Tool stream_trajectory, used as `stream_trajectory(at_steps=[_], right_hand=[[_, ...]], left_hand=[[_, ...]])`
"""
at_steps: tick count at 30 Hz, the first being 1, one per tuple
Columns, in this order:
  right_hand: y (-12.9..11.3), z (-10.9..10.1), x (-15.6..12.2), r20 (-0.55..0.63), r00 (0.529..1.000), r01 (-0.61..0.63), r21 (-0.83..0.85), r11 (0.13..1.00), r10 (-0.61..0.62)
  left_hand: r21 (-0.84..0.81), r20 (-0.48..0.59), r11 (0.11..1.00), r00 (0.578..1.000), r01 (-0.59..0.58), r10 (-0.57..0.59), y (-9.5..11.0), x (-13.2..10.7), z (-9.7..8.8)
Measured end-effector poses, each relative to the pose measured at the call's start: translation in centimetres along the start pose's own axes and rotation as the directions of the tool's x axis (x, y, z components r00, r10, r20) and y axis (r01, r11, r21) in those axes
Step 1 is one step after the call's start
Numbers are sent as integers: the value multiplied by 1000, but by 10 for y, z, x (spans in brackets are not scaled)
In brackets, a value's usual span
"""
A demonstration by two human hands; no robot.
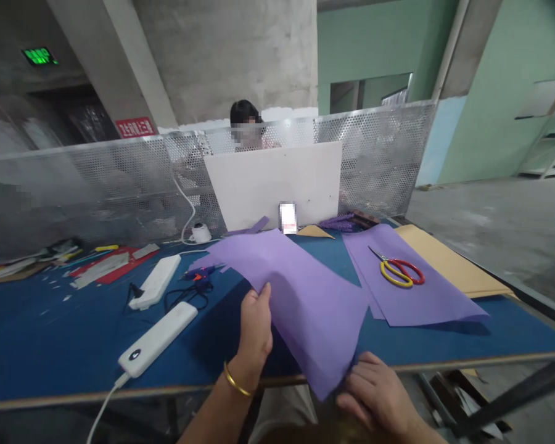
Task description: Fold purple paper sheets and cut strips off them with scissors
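Head cam: on my feed, the L hand [256, 320] has a tight hold on a big purple sheet [305, 302], pinching its L edge w/ the thumb on top. A gold bangle [235, 379] is on that wrist. The R hand [372, 391] has its fingers curled in, right by the low R side of the sheet; I can't tell if it grips the paper or not. The sheet is bent a bit, mid-pic, over the blue bench [74, 351], and its near corner pokes out past the bench edge.

To the R, scissors [402, 272] w/ 1 yellow and 1 red loop lie on more purple paper [435, 305]. Tan paper [453, 262] is just beside that, further R. On the L I see a white power strip [160, 280] w/ a black plug in it, a white bar [160, 338] w/ a cord nearer me, and a small blue glue gun [201, 273]. At the back, a lit phone [288, 217] stands up in front of a white board [272, 179]. A person [245, 112] is behind the board and the mesh screen [374, 160].
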State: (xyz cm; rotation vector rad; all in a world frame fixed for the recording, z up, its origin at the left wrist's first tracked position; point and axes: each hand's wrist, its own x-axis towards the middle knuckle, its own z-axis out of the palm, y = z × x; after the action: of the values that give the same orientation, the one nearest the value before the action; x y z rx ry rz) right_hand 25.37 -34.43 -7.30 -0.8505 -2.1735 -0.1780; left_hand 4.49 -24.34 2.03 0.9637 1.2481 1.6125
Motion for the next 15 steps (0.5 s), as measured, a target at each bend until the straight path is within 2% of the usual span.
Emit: stream_trajectory(at_steps=[2,3,5,7,9,11,13,15], right_hand=[[6,-4,-7,-52,995,-83,-42,996,81],[9,-5,-9,-75,989,-133,-50,990,129],[14,-9,-11,-107,973,-210,-29,977,206],[17,-13,-8,-143,963,-232,1,973,230],[17,-21,0,-188,956,-229,-8,974,223],[14,-30,11,-262,946,-213,-61,975,190],[9,-42,22,-335,932,-195,-138,971,139],[3,-54,31,-396,917,-149,-247,958,41]], left_hand=[[154,40,968,980,-198,194,27,12,-7],[295,81,905,952,-305,295,43,16,-10],[553,222,664,857,-503,465,78,18,-13],[698,378,349,735,-626,563,108,12,-11],[695,570,51,593,-717,568,128,1,-1],[599,733,-134,472,-790,490,134,-12,16],[488,841,-212,392,-847,373,127,-24,36],[369,917,-225,312,-902,249,109,-36,54]])
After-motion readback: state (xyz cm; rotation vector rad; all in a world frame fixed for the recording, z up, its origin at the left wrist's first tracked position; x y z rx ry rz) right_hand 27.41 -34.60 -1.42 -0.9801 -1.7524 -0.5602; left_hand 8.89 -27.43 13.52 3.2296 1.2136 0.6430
